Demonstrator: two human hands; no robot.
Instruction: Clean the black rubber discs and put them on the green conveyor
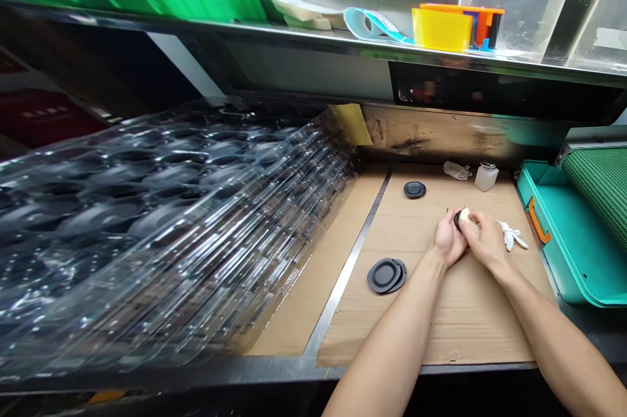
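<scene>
Over the cardboard sheet (455, 325), my hands meet close together. My left hand (447, 239) is closed around a black round disc (458, 221), of which only a dark edge shows. Against that disc, my right hand (484, 240) pinches a small cream-white pad (464, 215); its exact kind is too small to make out. To the left of my forearm lie two overlapping black round discs (383, 275). Farther back rests a small pile of similar discs (415, 189). Just right of my right hand is a crumpled white cloth or glove (512, 236).
Stacked clear plastic trays (235, 221) with dark round parts fill the left. A teal bin (568, 253) with an orange handle and a green conveyor belt (600, 182) stand right. Behind are a whitish bottle (486, 176) and a clear plastic bag (456, 170). A shelf edge (313, 36) crosses above.
</scene>
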